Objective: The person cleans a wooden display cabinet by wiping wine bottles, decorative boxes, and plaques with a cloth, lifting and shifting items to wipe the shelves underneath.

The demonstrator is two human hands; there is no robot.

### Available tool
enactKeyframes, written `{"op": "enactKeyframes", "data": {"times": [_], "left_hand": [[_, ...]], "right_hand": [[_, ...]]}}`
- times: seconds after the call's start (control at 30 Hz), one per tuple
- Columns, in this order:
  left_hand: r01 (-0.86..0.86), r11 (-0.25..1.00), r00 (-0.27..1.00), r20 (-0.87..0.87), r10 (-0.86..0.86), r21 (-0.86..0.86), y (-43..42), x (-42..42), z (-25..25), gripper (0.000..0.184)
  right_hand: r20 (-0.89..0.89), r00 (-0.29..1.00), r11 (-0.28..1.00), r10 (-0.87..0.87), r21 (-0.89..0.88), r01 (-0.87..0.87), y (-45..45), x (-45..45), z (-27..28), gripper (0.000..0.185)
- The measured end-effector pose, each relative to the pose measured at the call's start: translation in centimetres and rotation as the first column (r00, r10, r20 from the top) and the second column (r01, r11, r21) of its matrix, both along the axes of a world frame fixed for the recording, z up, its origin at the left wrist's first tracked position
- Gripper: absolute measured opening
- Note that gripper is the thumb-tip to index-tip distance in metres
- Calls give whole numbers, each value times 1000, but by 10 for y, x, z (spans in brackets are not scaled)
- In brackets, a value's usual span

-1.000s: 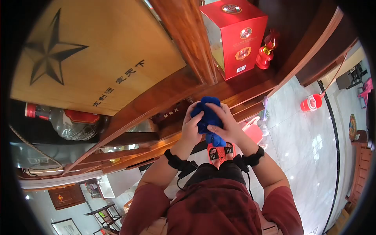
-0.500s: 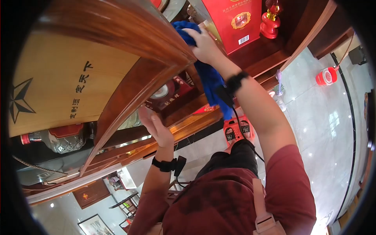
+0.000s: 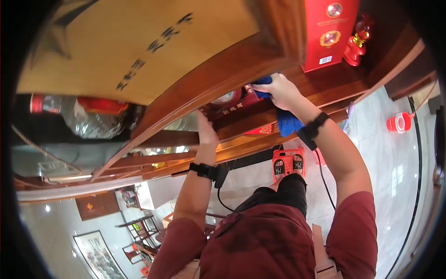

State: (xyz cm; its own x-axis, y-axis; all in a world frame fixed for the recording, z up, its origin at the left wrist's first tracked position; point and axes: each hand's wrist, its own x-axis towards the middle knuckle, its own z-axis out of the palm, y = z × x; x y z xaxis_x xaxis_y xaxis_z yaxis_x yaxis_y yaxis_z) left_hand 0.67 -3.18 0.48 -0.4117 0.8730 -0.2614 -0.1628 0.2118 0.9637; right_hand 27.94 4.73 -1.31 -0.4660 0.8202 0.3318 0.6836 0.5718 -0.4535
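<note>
My right hand (image 3: pixel 284 94) is closed around a blue cloth (image 3: pixel 289 122), which hangs down below it at the edge of a wooden shelf (image 3: pixel 251 118). A dark red box with gold lettering (image 3: pixel 234 106) stands in the compartment just left of that hand. My left hand (image 3: pixel 207 131) is raised at the same cabinet, its fingers stretched upward and partly hidden by the curved wooden frame. It appears to hold nothing. Beside it, a clear glass vessel (image 3: pixel 183 123) shows in part.
A tan box with black characters (image 3: pixel 153 51) fills the upper left, above a glass bottle (image 3: pixel 95 116). A tall red box (image 3: pixel 327 28) and a red lamp-shaped bottle (image 3: pixel 356 46) stand at upper right. My feet are on a red stool (image 3: pixel 288 162). A red bucket (image 3: pixel 399 122) stands on the floor.
My right hand has come down with the cloth, from beside the tall red box to near the dark red box. My left hand stays near the lower compartment; the view has shifted.
</note>
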Motion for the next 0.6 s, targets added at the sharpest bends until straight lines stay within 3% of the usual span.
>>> {"op": "enactKeyframes", "data": {"times": [0.07,0.1,0.17,0.2,0.3,0.4,0.6], "left_hand": [[231,972,972,-60,-228,44,0,-3,-1,88],[218,974,975,-57,-215,55,5,-9,-9,88],[31,997,998,-60,-35,-64,10,-21,-29,86],[88,996,993,-76,-87,13,3,5,2,85],[26,999,1000,-5,-27,-20,8,-19,-30,84],[162,986,987,-23,-162,41,-1,-16,-34,77],[278,958,961,-21,-277,71,-23,0,-36,58]], "right_hand": [[21,1000,1000,12,-27,-11,-14,1,9,53],[43,999,998,1,-56,1,-18,3,15,55],[95,995,997,24,-75,-17,-28,6,24,56],[68,998,995,-14,-100,21,-34,8,25,56],[40,998,992,-54,-107,58,-42,8,27,54],[-26,993,994,-111,-17,111,-37,6,18,55],[4,968,968,-249,-20,249,-22,18,14,59]]}}
